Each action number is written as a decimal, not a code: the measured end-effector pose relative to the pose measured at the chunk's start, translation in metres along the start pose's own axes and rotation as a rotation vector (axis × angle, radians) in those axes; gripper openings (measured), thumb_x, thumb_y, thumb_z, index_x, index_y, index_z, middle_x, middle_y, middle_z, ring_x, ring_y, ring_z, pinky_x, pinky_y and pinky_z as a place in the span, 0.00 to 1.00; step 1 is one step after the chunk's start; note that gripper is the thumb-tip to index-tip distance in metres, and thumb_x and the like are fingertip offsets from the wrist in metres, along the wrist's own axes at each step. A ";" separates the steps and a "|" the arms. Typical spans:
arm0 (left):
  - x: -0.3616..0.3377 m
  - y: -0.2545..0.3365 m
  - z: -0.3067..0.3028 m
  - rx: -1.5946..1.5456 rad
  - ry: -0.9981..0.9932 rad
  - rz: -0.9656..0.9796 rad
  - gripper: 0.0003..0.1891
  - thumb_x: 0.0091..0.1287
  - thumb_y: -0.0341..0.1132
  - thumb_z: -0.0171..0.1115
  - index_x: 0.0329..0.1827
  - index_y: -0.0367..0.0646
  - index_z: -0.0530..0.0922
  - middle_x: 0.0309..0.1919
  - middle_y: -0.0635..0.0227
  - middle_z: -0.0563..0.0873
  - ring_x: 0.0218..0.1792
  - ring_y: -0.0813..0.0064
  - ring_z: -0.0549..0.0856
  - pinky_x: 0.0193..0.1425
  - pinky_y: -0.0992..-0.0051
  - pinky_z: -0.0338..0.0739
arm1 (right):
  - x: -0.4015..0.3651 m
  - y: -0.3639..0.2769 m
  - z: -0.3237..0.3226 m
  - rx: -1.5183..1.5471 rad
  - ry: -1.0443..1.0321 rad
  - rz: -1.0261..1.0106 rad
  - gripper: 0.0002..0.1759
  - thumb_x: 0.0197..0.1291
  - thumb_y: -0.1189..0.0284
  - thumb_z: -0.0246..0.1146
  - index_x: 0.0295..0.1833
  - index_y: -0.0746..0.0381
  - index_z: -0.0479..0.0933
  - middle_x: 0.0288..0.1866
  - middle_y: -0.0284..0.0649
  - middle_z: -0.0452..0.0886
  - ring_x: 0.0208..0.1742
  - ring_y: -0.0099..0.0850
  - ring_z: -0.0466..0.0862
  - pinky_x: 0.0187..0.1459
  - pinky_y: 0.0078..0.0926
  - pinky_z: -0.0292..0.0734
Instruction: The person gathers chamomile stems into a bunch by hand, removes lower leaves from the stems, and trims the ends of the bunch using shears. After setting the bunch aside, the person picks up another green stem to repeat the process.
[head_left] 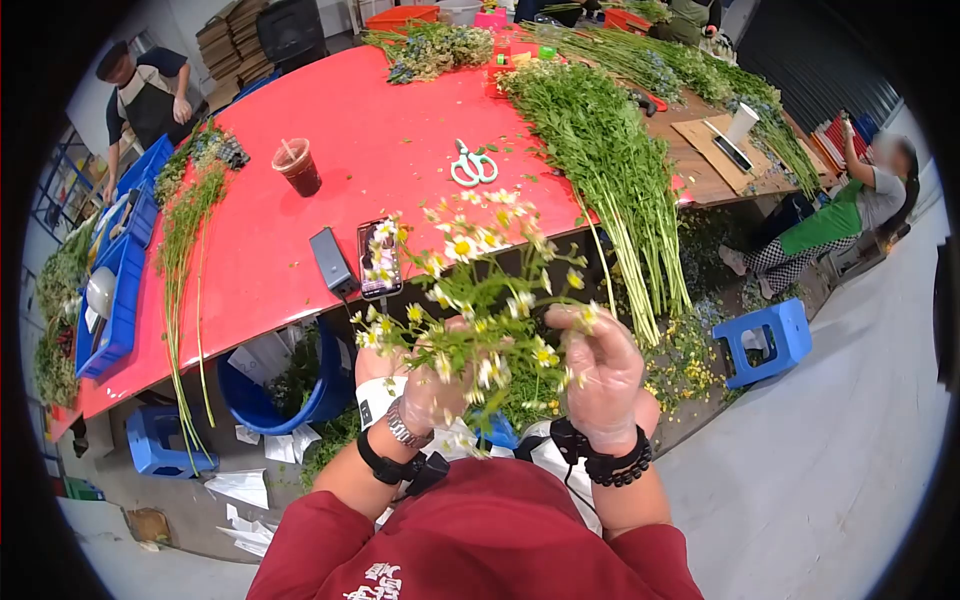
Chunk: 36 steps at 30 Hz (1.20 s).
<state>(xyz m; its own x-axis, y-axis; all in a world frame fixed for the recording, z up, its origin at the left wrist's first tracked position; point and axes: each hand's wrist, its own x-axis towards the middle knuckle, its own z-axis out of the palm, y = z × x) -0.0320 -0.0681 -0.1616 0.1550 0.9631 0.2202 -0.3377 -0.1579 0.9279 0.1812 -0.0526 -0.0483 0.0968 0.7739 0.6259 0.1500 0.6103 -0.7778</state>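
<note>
My left hand [437,392], in a clear glove, is closed around the stems of a bunch of small daisy-like flowers [462,247] with white petals and yellow centres. The bunch fans out in front of my chest, and its leaves partly cover my fingers. At the right side of the blossoms is my right hand [603,378], gloved too, with its fingers curled in towards the thumb. Whatever lies between those fingertips is too small to make out. Just beyond the flowers, a phone [379,270] and a grey box-shaped device [331,262] rest at the table's edge.
The red table [400,130] holds green-handled scissors [472,165], a drink cup [298,168] and a large pile of leafy stems [600,140]. Below are a blue tub [335,395] and blue stools [765,342]. People stand left [150,95] and sit right [835,205].
</note>
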 end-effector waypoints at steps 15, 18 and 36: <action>0.010 0.032 0.024 0.695 -0.157 0.162 0.23 0.71 0.34 0.72 0.66 0.39 0.76 0.56 0.67 0.85 0.56 0.75 0.84 0.60 0.67 0.81 | -0.008 0.011 -0.006 0.168 -0.356 0.357 0.18 0.57 0.86 0.66 0.54 0.65 0.85 0.48 0.44 0.89 0.52 0.33 0.88 0.55 0.31 0.82; 0.007 0.023 0.030 0.096 -0.092 0.051 0.21 0.72 0.23 0.66 0.67 0.37 0.74 0.57 0.63 0.86 0.57 0.72 0.85 0.62 0.66 0.81 | -0.016 0.020 -0.007 0.276 -0.287 0.340 0.16 0.59 0.85 0.66 0.53 0.66 0.84 0.48 0.44 0.88 0.51 0.35 0.88 0.56 0.32 0.81; -0.006 0.004 0.010 0.382 -0.175 -0.065 0.19 0.83 0.30 0.48 0.74 0.44 0.66 0.71 0.53 0.77 0.73 0.58 0.76 0.76 0.56 0.74 | 0.000 -0.002 -0.017 -0.264 -0.458 0.107 0.11 0.61 0.85 0.62 0.48 0.67 0.84 0.36 0.39 0.83 0.35 0.29 0.85 0.39 0.26 0.78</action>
<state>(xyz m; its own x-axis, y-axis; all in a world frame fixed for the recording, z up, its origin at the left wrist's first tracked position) -0.0248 -0.0769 -0.1557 0.3307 0.9275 0.1744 0.0412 -0.1988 0.9792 0.1973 -0.0564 -0.0460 -0.3052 0.8600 0.4090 0.4111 0.5064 -0.7580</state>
